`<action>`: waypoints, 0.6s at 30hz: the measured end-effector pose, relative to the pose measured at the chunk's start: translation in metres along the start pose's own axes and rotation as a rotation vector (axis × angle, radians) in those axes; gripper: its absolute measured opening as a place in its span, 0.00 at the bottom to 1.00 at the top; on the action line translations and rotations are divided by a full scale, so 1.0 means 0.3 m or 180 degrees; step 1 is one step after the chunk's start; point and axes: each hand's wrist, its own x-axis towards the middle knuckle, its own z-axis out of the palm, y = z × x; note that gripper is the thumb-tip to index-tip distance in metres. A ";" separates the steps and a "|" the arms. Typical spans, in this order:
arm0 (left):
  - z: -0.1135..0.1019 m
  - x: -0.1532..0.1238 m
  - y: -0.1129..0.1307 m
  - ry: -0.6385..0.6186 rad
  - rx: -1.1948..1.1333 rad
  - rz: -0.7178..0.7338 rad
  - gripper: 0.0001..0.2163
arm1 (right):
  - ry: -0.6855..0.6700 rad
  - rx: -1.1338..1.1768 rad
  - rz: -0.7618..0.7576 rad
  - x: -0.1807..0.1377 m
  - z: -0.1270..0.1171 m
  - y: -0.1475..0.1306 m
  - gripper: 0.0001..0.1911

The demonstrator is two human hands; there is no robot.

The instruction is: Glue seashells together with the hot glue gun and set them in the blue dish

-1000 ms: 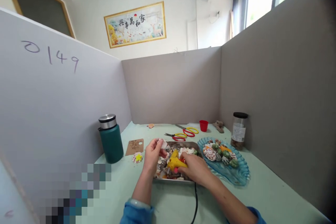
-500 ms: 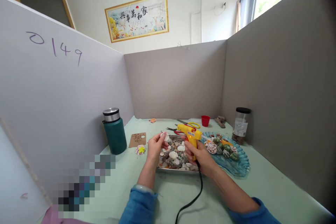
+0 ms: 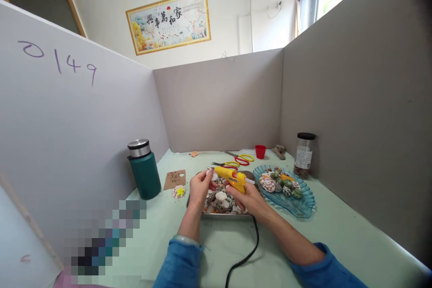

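Right grip (image 3: pixel 248 195) clasps yellow glue gun (image 3: pixel 233 178); left grip (image 3: pixel 201 184) pinches pale piece, probably shell (image 3: pixel 212 174), beside nozzle (image 3: pixel 217 170).

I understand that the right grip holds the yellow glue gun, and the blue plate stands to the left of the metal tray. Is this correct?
Not quite: the head view shows the blue plate to the right of the metal tray. The right grip does hold the yellow glue gun.
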 end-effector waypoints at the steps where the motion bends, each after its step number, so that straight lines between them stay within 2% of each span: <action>1: 0.001 -0.001 -0.001 -0.0017 0.0019 0.0015 0.19 | 0.0010 -0.0018 0.0010 0.000 0.001 0.000 0.20; 18: 0.007 -0.001 -0.008 0.0024 -0.0129 0.0011 0.20 | 0.0081 -0.0088 -0.0046 0.002 0.010 -0.015 0.21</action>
